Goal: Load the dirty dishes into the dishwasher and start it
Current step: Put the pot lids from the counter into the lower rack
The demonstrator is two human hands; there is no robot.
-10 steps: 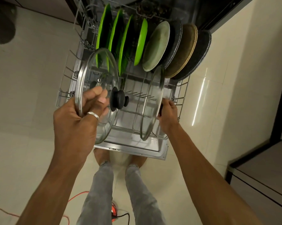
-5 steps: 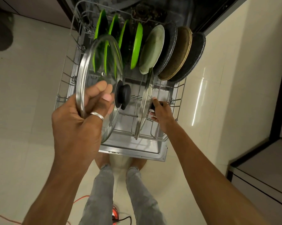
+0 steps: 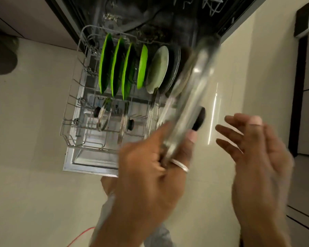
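Far left, low: red cable [image 3: 80,236] lying on the tiled floor [image 3: 25,122].

Next right: dishwasher door [image 3: 89,161] folded down, lower rack [image 3: 70,122] drawn out over it.

Back row of rack: four green plates [image 3: 105,65] on edge, then a pale green plate [image 3: 158,68], then dark plates [image 3: 176,66] partly hidden behind the held lid.

Front row: three racked lids [image 3: 103,116] of glass, standing on edge between the tines, smallest leftmost. Black knobs visible on two.

Centre: left hand [image 3: 150,166], ring [image 3: 180,165] on one finger. Grip closed round the lower rim of a large glass lid [image 3: 194,90]. Held nearly edge-on, tilted, up above the right end of the rack and apart from it. Heavily motion-blurred. Black knob [image 3: 199,120] facing right.

Right: right hand [image 3: 257,154]. Grip wide, fingers spread, holding nothing. Near the knob, not touching it.

Handling, judged:
- Glass pane in a metal band: stiff, fairly weighty, brittle against the tines or the neighbouring lids.
- Smooth faces, probably greasy or wet, so poor purchase on the pane itself.
- Best taken by the knob, or pinched on the metal rim as now. Second hand on the knob to steady the descent.
- Lower slowly on edge, knob kept clear of the adjacent lid.

Free slot for it: cannot tell, hidden behind the blur.
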